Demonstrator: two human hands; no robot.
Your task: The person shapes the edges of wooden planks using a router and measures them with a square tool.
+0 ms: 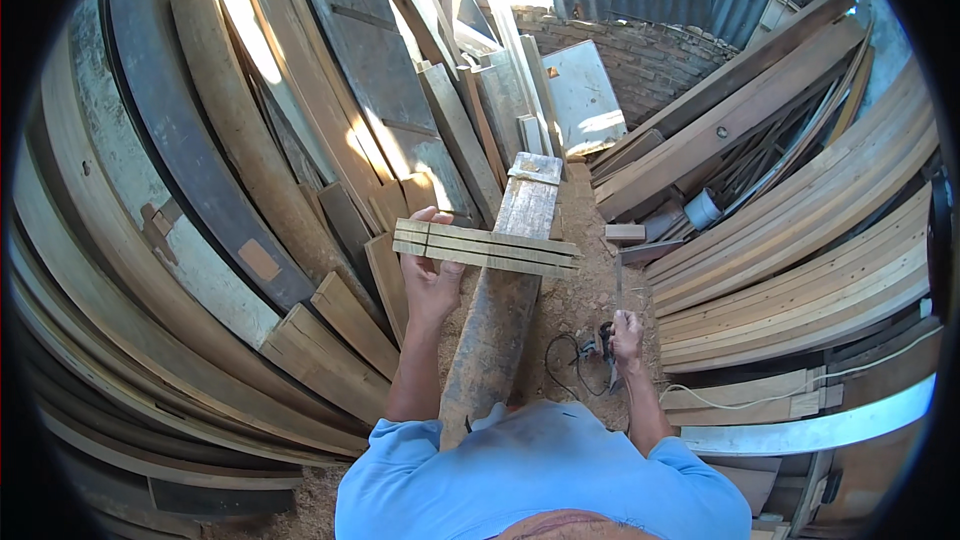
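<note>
My left hand (433, 285) grips the left end of a grooved wooden piece (487, 247), pale, with dark lines running along its length. The piece lies crosswise over a worn plank bench (528, 208) that stretches away from my body. Off to the right of the bench, my right hand (627, 338) is closed around a hand tool with a thin, narrow blade (619, 285) pointing away from me. Its exact kind is hard to make out. Close beside that hand is a dark tool with a looped black cord (562, 365), partly hidden.
Long boards (240, 140) lean in stacks on the left. More planks (790, 230) are piled on the right, with a pale cable (740, 402) across them. A white container (702, 210) sits among scraps. Sawdust covers the floor (590, 300). Behind stands a brick wall (640, 70).
</note>
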